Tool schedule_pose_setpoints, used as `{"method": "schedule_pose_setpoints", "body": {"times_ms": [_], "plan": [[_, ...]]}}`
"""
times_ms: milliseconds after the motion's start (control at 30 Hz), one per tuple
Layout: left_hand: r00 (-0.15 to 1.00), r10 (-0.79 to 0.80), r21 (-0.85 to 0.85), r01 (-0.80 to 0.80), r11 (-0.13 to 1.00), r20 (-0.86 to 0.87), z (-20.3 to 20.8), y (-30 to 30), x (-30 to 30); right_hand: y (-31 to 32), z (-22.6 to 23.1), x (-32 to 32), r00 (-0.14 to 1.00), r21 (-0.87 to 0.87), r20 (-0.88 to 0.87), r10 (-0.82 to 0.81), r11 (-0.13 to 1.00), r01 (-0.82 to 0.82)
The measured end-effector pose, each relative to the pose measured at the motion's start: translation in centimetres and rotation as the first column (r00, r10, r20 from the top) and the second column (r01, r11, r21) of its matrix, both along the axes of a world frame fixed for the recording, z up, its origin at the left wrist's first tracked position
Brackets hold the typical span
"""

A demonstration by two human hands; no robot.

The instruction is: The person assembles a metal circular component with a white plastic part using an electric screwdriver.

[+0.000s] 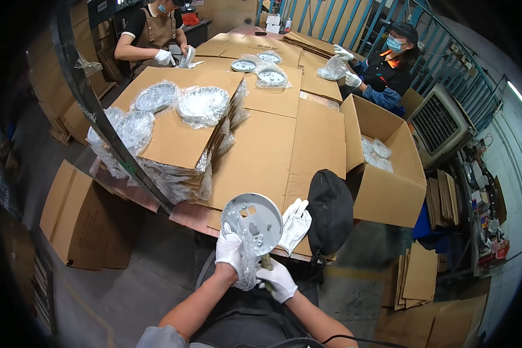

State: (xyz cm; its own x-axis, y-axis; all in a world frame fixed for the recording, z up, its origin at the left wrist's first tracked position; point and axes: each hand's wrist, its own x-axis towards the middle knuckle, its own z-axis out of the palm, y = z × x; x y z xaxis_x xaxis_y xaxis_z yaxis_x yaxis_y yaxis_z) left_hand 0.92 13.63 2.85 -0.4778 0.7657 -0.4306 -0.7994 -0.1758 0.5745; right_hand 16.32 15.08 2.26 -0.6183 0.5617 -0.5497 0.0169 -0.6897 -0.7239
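A long reddish-topped desk (190,217), mostly covered with flat brown cardboard, is stretching from near to far across a grey concrete floor (354,249) marked with faded yellow lines. A dark metal post (84,93) is slanting past its left side. Blue metal railings (342,22) are running along the far side and far right. On the right, a boxy grey air cooler (443,124) is standing before a pale wall (509,156), where a white tube light (520,98) is glowing; a cluttered metal shelf (480,246) is standing nearer.
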Motion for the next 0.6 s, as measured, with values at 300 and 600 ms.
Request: {"method": "schedule_pose_setpoints", "body": {"times_ms": [300, 600], "plan": [[0.697, -0.436, -0.458, 0.172, 0.872, -0.569, -1.9, -0.3, -3.2, 5.0, 5.1, 1.2, 0.953, 0.517, 0.192, -0.232, 0.85, 0.102], [0.708, 0.139, -0.038, -0.228, 0.973, -0.693, -2.5, 0.7, -5.1, 4.7, 2.1, -2.0, 0.902, 0.298, 0.01, -0.432, 0.862, 0.409]]}}
